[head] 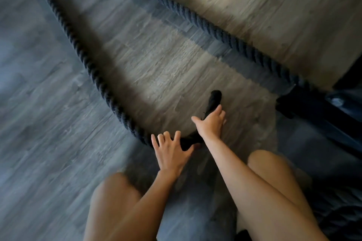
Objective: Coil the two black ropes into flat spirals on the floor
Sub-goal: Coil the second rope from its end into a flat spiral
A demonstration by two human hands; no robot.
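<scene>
Both hands are laid on the near rope (94,72): the right hand (211,123) is curled over its capped end just ahead, the left hand (170,152) spread flat on the bend. Tight first turns should be pressed flat. Two ropes are counted; the second rope (195,17) runs beyond.

The thick black twisted-strand rope (86,58) on the left is matt fibre with a coarse, ridged lay. The second black twisted rope (197,19), farther right, shows the same matt, ribbed texture. The capped black rope end (215,98) looks smoother, with loose fibres. The grey wood-grain plank floor (49,123) has a low-sheen, streaked finish; motion blur hides finer detail.
</scene>
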